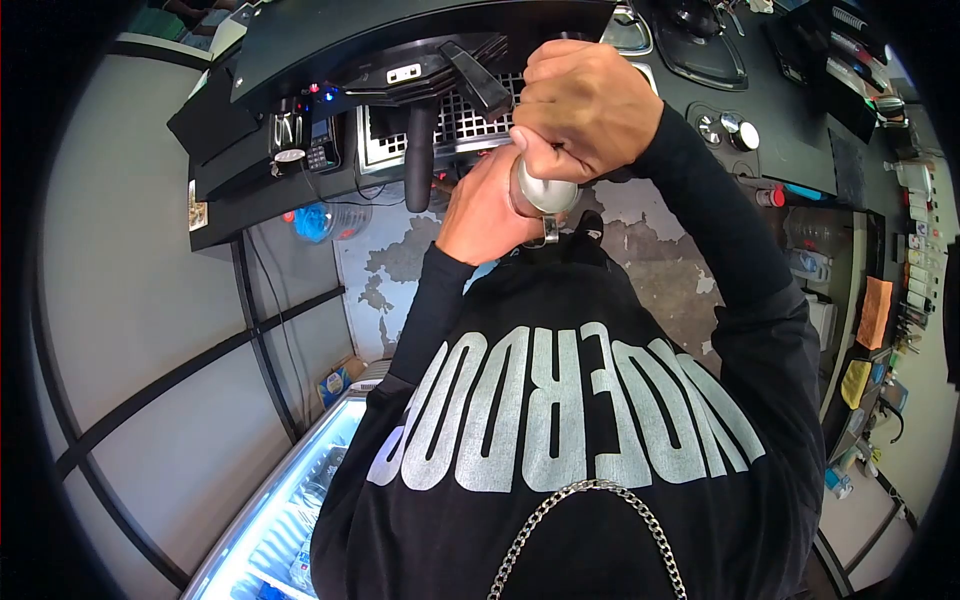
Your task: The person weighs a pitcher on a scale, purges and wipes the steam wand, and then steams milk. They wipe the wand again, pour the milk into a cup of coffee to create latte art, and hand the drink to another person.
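My left hand point(484, 208) wraps around the side of a metal milk pitcher point(550, 228), whose handle points toward my body. A pale, whitish surface fills the top of the pitcher. Just above and beyond it, my right hand point(582, 105) is closed in a fist at the front of a black espresso machine point(400, 38); what its fingers grip is hidden beneath them. A portafilter point(420, 155) with a black handle juts from the machine, left of my hands. Below the machine lies the drip tray grid point(458, 122), partly covered by my right hand.
A black cup-like container point(288, 132) and a card terminal point(324, 145) stand on the counter's left. Small metal pieces point(728, 128) sit on the right counter. A lit fridge point(290, 500) is low at left. Shelves of small items point(920, 230) line the right wall.
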